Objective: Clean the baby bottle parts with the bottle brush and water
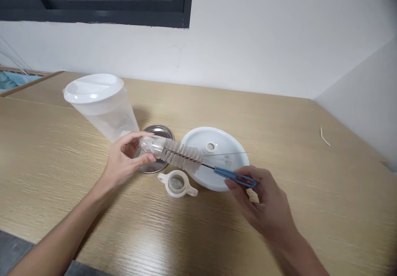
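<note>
My left hand (127, 156) is closed around a small clear bottle (152, 144), held above a round metal tray. Between the thumb and fingers of my right hand (263, 193) is the blue looped handle of a bottle brush (235, 177). The brush's white bristles point left, with the tip at the bottle's mouth and most of the bristles outside it. Below the brush, a whitish ring-shaped piece with two handles (176, 184) stands on the table. A white oval dish (229, 143) lies behind the brush, holding a small white ring (210, 146) and a clear thin piece that is hard to make out.
A translucent pitcher with a white lid (104, 106) stands at the back left. The shiny metal tray (151, 167) is partly hidden by my left hand. A short pale strip (324, 136) lies on the wooden table (294, 218) at right. A wall and window are behind.
</note>
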